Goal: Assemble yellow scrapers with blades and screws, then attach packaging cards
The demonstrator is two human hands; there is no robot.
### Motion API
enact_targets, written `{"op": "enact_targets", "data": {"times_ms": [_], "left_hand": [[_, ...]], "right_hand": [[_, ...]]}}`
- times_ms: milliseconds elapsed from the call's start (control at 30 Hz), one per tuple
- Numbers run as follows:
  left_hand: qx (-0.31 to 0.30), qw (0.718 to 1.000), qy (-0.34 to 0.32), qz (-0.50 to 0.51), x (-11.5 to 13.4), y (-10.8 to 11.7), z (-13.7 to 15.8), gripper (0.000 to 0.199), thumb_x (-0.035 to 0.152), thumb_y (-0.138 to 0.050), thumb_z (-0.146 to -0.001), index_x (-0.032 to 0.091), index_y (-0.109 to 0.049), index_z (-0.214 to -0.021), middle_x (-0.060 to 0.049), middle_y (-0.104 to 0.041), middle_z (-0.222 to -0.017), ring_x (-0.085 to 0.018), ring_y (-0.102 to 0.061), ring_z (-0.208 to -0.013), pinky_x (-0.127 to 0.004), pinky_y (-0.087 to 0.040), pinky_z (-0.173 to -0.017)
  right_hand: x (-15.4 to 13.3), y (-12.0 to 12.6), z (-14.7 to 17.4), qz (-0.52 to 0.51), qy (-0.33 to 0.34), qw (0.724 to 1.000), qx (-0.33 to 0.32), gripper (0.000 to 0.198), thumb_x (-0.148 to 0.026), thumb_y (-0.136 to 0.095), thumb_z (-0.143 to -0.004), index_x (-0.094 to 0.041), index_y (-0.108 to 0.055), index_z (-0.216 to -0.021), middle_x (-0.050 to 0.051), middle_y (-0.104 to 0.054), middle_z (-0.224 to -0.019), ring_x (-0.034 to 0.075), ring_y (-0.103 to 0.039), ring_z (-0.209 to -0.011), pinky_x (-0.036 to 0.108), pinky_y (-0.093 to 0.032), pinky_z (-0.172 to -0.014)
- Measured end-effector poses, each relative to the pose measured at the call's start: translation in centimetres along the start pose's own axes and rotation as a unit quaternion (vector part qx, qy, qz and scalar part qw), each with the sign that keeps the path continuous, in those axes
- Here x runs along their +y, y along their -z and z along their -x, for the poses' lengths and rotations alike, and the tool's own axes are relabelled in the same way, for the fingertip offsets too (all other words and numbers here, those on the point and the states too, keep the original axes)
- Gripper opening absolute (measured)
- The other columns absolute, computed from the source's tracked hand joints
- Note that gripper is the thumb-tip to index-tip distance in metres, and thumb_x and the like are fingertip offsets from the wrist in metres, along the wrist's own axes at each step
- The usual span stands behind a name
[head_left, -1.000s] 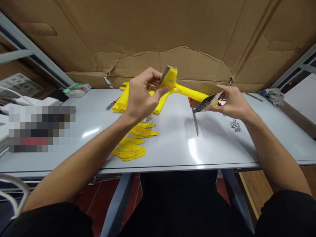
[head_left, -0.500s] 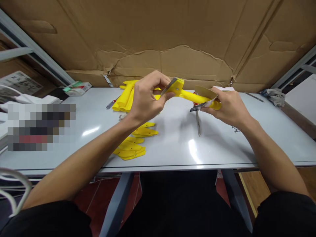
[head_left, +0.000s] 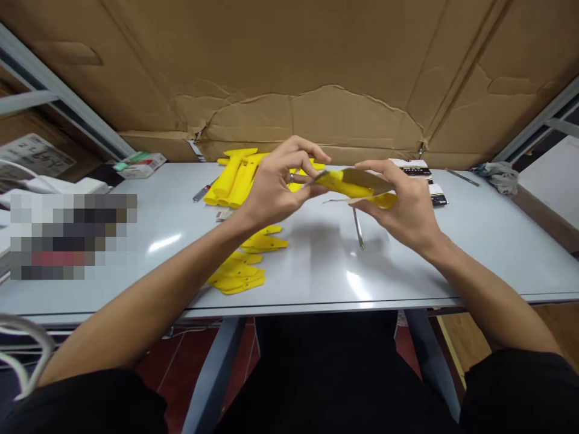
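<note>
Above the table, both hands hold a yellow scraper-like tool [head_left: 355, 188] with a tube-shaped handle and a thin blade at its left end. My left hand [head_left: 278, 187] pinches that blade end between thumb and fingers. A bent card [head_left: 367, 179], brown inside, lies around the handle. My right hand [head_left: 411, 205] grips card and handle end together. Below them a screwdriver's metal shaft [head_left: 359, 229] shows on the table, its handle hidden. Left of the hands lie a pile of yellow tubular handles [head_left: 237, 181] and several flat yellow pieces [head_left: 239, 274].
Another screwdriver [head_left: 201, 193] lies left of the handles, near a small metal piece [head_left: 223, 215]. Printed black-and-white packs [head_left: 438, 196] lie behind my right hand. Farther right are a metal strip [head_left: 462, 177] and a crumpled plastic bag [head_left: 497, 179]. Cardboard [head_left: 294, 66] backs the table.
My right hand has moved left with the card, which now covers more of the handle towards the blade. The tool lies lower and flatter. The packs behind my right hand have come into view.
</note>
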State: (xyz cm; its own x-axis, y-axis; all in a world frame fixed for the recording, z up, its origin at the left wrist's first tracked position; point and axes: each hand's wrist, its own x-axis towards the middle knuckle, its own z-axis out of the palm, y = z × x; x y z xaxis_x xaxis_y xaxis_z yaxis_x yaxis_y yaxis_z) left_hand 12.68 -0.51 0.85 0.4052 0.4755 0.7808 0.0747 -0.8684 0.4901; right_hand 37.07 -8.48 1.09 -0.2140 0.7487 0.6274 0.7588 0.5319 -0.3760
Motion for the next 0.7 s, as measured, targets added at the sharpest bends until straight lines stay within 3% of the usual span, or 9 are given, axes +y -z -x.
{"op": "enact_targets", "data": {"times_ms": [67, 133, 300, 367, 467, 567, 633, 700], "left_hand": [[-0.024, 0.999, -0.027, -0.025, 0.8, -0.7, 0.3, 0.028, 0.041, -0.081, -0.088, 0.022, -0.064, -0.075, -0.005, -0.075, -0.117, -0.024, -0.069, -0.116, -0.047, -0.057, -0.102], [-0.041, 0.998, -0.033, -0.023, 1.5, -1.1, 0.5, 0.031, 0.046, -0.076, -0.091, 0.022, -0.066, -0.073, -0.005, -0.077, -0.118, -0.024, -0.070, -0.116, -0.046, -0.056, -0.104], [-0.116, 0.987, 0.075, 0.077, 2.0, -1.1, 0.6, 0.062, 0.069, -0.039, -0.104, 0.022, -0.076, -0.087, -0.008, -0.077, -0.111, -0.024, -0.073, -0.109, -0.042, -0.061, -0.095], [-0.132, 0.980, 0.109, 0.103, 2.0, -1.0, 0.5, 0.058, 0.073, -0.049, -0.100, 0.022, -0.076, -0.098, -0.008, -0.076, -0.111, -0.025, -0.073, -0.108, -0.040, -0.063, -0.091], [-0.093, 0.979, 0.152, 0.098, 2.0, -0.9, 0.4, 0.050, 0.058, -0.086, -0.079, 0.021, -0.071, -0.109, -0.007, -0.076, -0.112, -0.021, -0.074, -0.098, -0.031, -0.063, -0.081], [-0.017, 0.974, 0.199, 0.110, 1.8, -0.7, 0.2, 0.055, 0.046, -0.096, -0.068, 0.022, -0.063, -0.105, -0.003, -0.075, -0.099, -0.017, -0.074, -0.088, -0.024, -0.062, -0.072], [0.021, 0.965, 0.227, 0.128, 1.5, -0.6, 0.1, 0.056, 0.039, -0.098, -0.064, 0.023, -0.059, -0.101, 0.000, -0.074, -0.092, -0.015, -0.075, -0.083, -0.024, -0.062, -0.070], [0.044, 0.956, 0.252, 0.146, 1.3, -0.6, 0.1, 0.054, 0.032, -0.096, -0.064, 0.023, -0.058, -0.101, 0.001, -0.074, -0.090, -0.015, -0.075, -0.082, -0.025, -0.063, -0.072]], "right_hand": [[-1.2, -0.5, 0.6, -0.010, 0.012, 1.000, -0.001, 0.050, -0.046, -0.073, -0.091, -0.028, -0.058, -0.135, 0.000, -0.069, -0.126, 0.013, -0.073, -0.099, 0.027, -0.062, -0.085], [-1.7, -0.9, 1.0, -0.034, 0.006, 0.999, -0.013, 0.052, -0.048, -0.068, -0.094, -0.029, -0.052, -0.139, 0.001, -0.067, -0.130, 0.013, -0.073, -0.096, 0.027, -0.063, -0.082], [-1.2, -1.6, 0.9, -0.099, -0.062, 0.992, -0.050, 0.085, -0.069, -0.059, -0.093, -0.030, -0.024, -0.160, 0.005, -0.066, -0.116, 0.015, -0.071, -0.084, 0.031, -0.064, -0.074], [-0.8, -1.5, 0.7, -0.095, -0.083, 0.991, -0.047, 0.092, -0.075, -0.054, -0.092, -0.030, -0.016, -0.163, 0.006, -0.066, -0.112, 0.015, -0.070, -0.083, 0.032, -0.063, -0.075], [0.0, -1.1, 0.4, -0.074, -0.052, 0.995, -0.052, 0.095, -0.077, -0.051, -0.093, -0.031, -0.010, -0.165, 0.008, -0.064, -0.120, 0.014, -0.068, -0.086, 0.031, -0.061, -0.075], [0.4, -1.2, 0.5, 0.007, 0.037, 0.996, -0.085, 0.080, -0.066, -0.057, -0.096, -0.032, -0.028, -0.162, 0.008, -0.063, -0.125, 0.014, -0.064, -0.092, 0.029, -0.058, -0.079], [0.3, -1.5, 0.6, 0.100, 0.074, 0.987, -0.100, 0.060, -0.051, -0.055, -0.100, -0.033, -0.044, -0.157, 0.007, -0.066, -0.113, 0.012, -0.061, -0.088, 0.026, -0.052, -0.077], [0.1, -1.7, 0.3, 0.183, 0.079, 0.974, -0.111, 0.051, -0.040, -0.047, -0.104, -0.036, -0.050, -0.155, 0.006, -0.065, -0.100, 0.010, -0.054, -0.078, 0.023, -0.044, -0.071]]}}
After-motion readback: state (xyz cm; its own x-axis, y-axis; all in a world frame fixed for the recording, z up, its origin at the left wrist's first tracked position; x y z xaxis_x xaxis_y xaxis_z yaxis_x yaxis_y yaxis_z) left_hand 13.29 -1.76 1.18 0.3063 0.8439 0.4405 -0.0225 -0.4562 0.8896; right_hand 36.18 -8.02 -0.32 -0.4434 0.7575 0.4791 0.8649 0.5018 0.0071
